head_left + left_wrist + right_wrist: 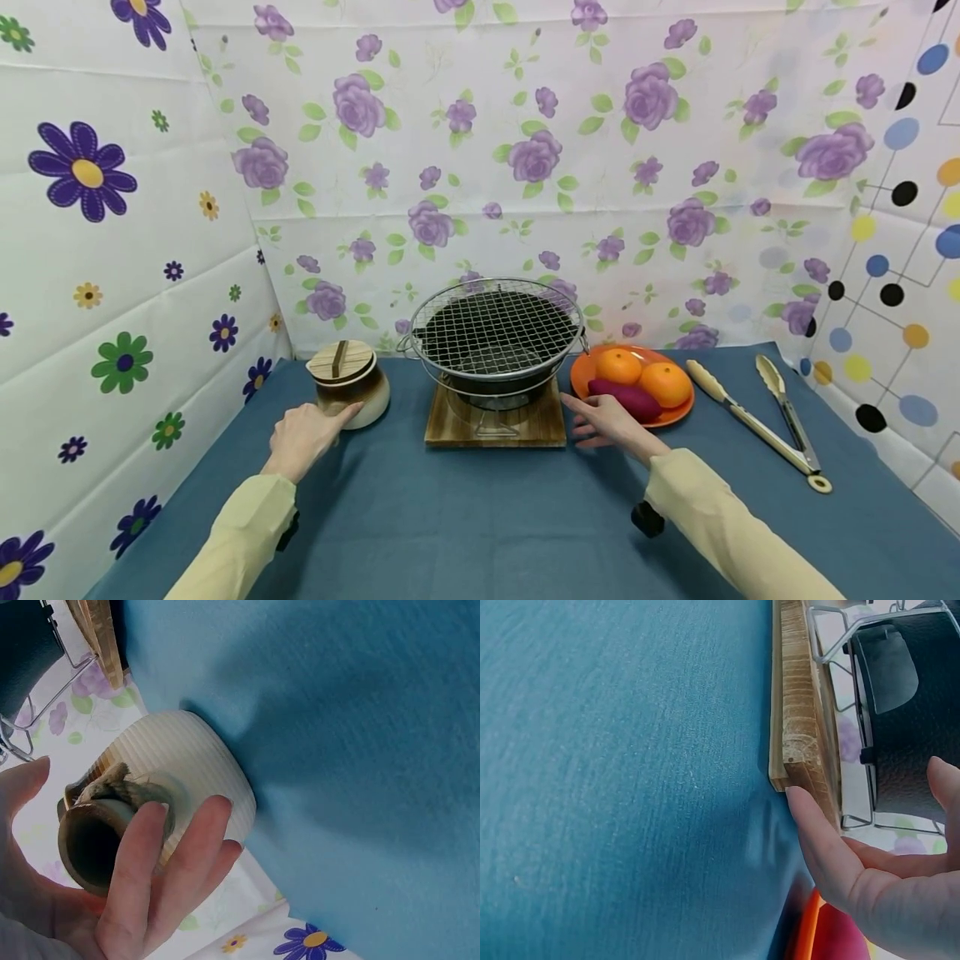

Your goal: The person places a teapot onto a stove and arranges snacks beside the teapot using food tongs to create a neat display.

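A squat cream-and-brown pot (367,404) with a slatted wooden lid (326,363) stands at the left. My left hand (311,433) is at its near side, around the hollow side handle (69,851) bound with rope (112,784). The fingers lie loosely along one side of the handle while the thumb stands apart. My right hand (615,425) has extended fingers, one fingertip right at the corner of the wooden board (801,697). On that board sits a round black tabletop grill (907,765) topped by a wire mesh rack (498,333).
Right of the grill, an orange plate (579,385) holds two oranges (666,384) and a purple sweet potato (628,402), close behind my right hand. Spread tongs (757,423) with beige tips lie farther right on the blue cloth (487,517). Patterned sheets enclose the table's back and sides.
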Tool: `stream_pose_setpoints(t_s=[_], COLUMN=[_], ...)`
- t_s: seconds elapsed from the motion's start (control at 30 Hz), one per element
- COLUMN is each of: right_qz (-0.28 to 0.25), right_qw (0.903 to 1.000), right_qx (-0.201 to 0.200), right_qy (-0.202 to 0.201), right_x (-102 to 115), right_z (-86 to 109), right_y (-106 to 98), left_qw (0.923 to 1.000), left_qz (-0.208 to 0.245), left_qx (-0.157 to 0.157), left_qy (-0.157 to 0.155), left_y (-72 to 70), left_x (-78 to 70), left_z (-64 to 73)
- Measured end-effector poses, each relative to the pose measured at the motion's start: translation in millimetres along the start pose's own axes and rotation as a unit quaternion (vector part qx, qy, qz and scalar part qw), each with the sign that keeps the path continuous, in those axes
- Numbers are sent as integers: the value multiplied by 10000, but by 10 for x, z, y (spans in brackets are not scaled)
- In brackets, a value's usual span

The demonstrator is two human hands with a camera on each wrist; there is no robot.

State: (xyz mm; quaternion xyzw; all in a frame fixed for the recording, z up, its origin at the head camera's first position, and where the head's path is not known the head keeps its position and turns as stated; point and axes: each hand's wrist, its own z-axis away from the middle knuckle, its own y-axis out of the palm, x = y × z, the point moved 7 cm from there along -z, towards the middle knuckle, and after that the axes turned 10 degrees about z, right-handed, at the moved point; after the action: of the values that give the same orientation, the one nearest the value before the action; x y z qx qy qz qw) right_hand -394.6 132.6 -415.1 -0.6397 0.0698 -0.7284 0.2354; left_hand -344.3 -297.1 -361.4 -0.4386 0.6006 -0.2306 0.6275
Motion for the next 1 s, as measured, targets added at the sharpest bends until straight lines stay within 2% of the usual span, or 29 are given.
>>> stream_pose_setpoints(t_s=[0.5,1.0], right_qz=[-229,3], right_qw=[9996,9998], right_qx=[-9,-17], right_qy=[145,181], right_x=[-87,-79], right_z=[-99,-125], right_y=[39,116], left_qw=[9999,9999], left_qz=[59,67], left_qx=[-97,-45], left_qy=[37,115], left_y=[80,98], left_x=[11,39], left_z=[-59,-127])
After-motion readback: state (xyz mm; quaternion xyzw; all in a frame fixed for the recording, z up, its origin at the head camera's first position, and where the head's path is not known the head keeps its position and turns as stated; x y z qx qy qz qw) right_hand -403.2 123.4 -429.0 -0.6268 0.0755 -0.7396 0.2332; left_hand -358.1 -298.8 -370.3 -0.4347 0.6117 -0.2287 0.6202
